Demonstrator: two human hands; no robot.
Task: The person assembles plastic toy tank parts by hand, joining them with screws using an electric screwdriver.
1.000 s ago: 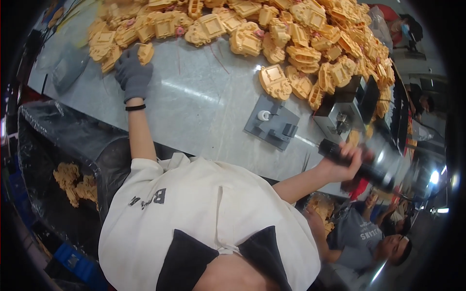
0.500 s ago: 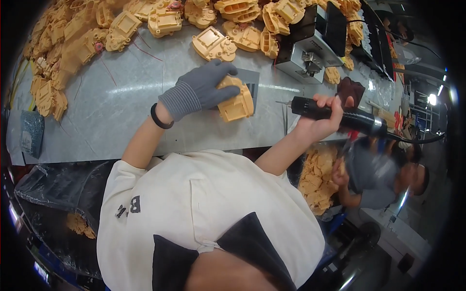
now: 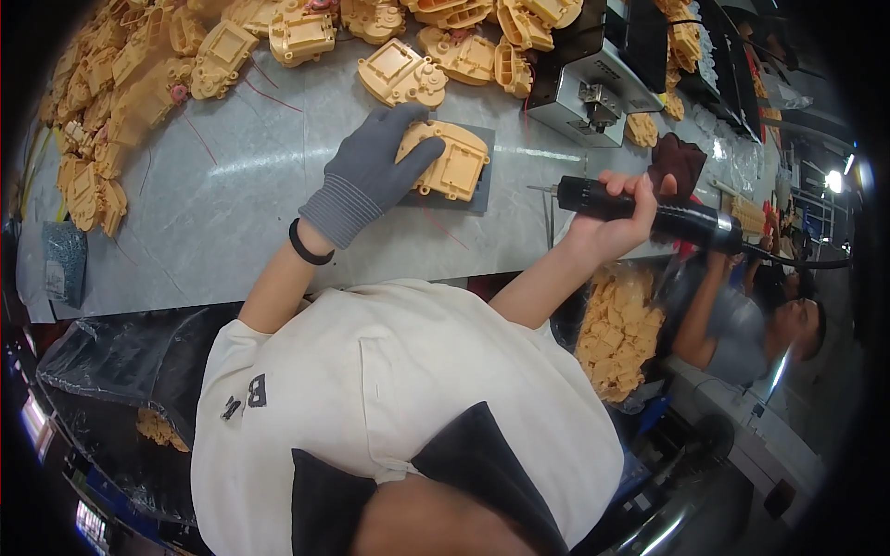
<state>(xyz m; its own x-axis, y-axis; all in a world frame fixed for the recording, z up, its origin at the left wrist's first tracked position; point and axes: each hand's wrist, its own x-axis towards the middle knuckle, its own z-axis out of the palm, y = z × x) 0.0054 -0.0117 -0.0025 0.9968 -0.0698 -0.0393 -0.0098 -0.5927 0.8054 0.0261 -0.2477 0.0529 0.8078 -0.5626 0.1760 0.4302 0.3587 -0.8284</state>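
Grey knitted glove covers the left hand (image 3: 375, 167), whose fingers spread flat and press down on a tan moulded plastic housing (image 3: 450, 162); that housing lies on a dark grey square mat (image 3: 482, 190) near the middle of the pale grey worktable (image 3: 232, 213); the bare right hand (image 3: 616, 222) is clenched around a black cylindrical power screwdriver (image 3: 663, 215), held level just right of the mat, its thin bit pointing left toward the housing but apart from it; heaps of similar tan housings (image 3: 120, 93) crowd the table's far and left edges; a grey metal box-shaped fixture (image 3: 593, 93) stands beyond the mat; a clear bag of tan parts (image 3: 616, 329) sits below the table edge, beside another person's arm (image 3: 705, 315).
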